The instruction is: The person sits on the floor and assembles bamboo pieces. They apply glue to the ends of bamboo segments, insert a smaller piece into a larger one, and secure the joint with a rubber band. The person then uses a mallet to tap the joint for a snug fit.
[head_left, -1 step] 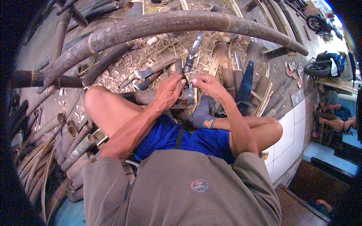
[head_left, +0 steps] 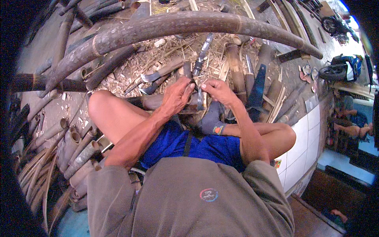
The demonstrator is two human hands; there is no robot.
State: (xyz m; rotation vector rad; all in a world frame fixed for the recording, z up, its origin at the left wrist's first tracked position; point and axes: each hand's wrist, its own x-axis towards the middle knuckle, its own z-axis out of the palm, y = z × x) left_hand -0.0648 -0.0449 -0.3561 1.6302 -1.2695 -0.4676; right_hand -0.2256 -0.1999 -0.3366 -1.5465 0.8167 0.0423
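Lying crosswise before the lap (head_left: 209, 151), the bamboo (head_left: 152, 102) ran left to right, the left hand (head_left: 177, 94) nearer, over it, the right hand (head_left: 220, 91) by its end. Both had fingertips drawn into pinches close beside each other; what, if anything, they gripped could not be told.

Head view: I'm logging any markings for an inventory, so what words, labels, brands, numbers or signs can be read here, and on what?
Shirt: round red-and-blue emblem; its inner marks are too small to read.
Sock: orange mark, too blurred to read.
Saw: no text can be made out.
No text is legible anywhere in the view.
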